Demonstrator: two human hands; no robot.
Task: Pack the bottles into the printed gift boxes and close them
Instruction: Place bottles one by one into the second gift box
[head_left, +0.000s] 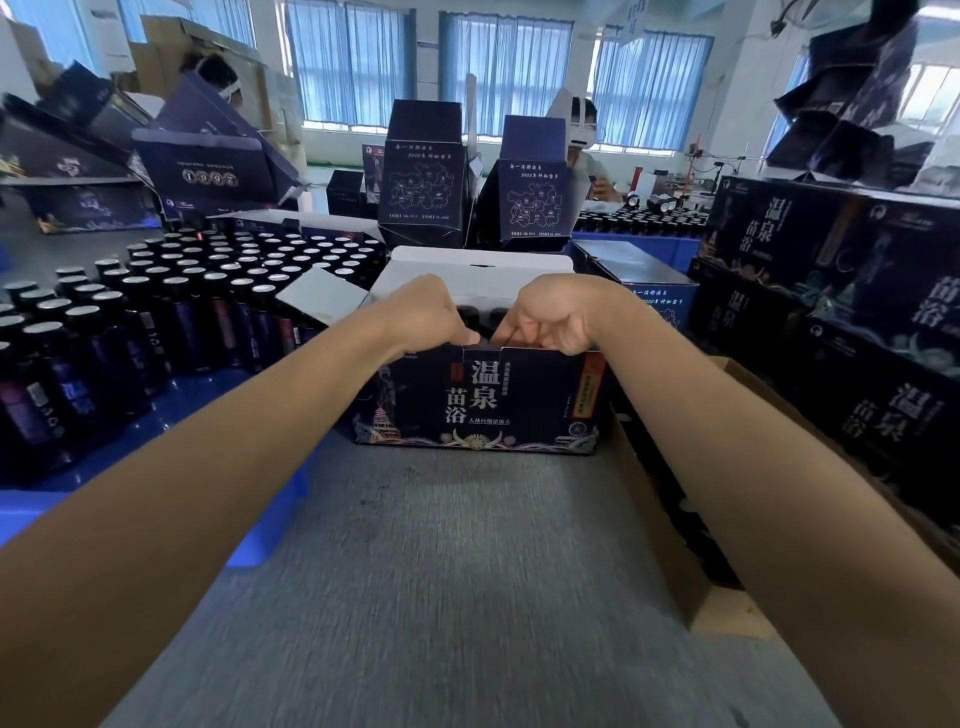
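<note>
One gift box (478, 405) stands on the grey worktop (441, 545) with both hands at its near top edge. The left hand (428, 317) and the right hand (553, 317) are each curled into a grip that pinches that edge, close together near its middle. The pinched part may be a tuck tab or the front wall itself; the curled fingers hide which. The box's long axis runs left to right, straight through both grips, so neither hand is the nearer one. Just beyond the grips, inside the box, two bottles (467, 313) show as dark caps in the gap between the hands; any others are covered. The one lid flap (478, 267) stands upright just past the bottles, hinged on the far long edge, and one side flap (322, 299) splays outward to the left of the left grip. By my reading, closing means bringing the lid toward the grips and down over the caps. Left of the left grip stand rows of loose bottles (208, 296), too many to count. Well beyond the grips are two upright boxes (423, 187), and right of the right grip sit several stacked boxes (831, 322) and one brown carton (670, 519).
</note>
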